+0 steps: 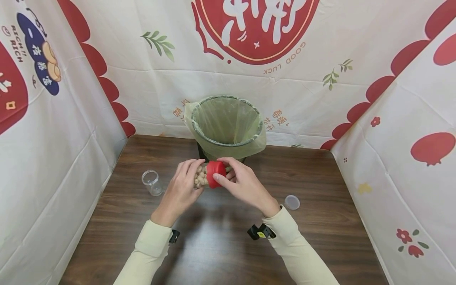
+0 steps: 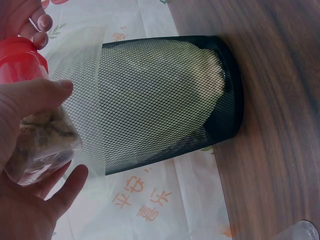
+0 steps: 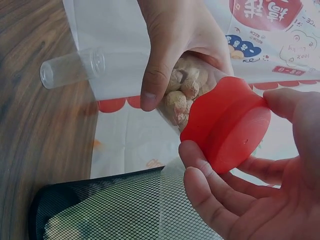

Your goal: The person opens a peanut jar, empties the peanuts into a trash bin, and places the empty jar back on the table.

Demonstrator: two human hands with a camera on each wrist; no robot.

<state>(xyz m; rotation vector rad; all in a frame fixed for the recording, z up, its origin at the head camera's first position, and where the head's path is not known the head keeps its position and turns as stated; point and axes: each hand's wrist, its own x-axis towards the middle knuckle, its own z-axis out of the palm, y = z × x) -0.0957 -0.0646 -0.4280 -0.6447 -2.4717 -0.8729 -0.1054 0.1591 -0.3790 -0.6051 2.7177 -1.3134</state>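
Note:
A clear jar of peanuts with a red lid lies on its side between both hands, above the table. My left hand grips the clear body, thumb on the near side; shelled-looking tan nuts show through the wall. At the other end my right hand holds the red lid by its edge, thumb and fingers spread round the rim. In the right wrist view the lid's scalloped skirt still covers the jar's mouth. Just behind the hands stands a mesh bin lined with a pale green bag.
An open clear jar stands on the wooden table to the left. A small translucent round lid lies near the right forearm. White printed cloth hangs behind and along both sides.

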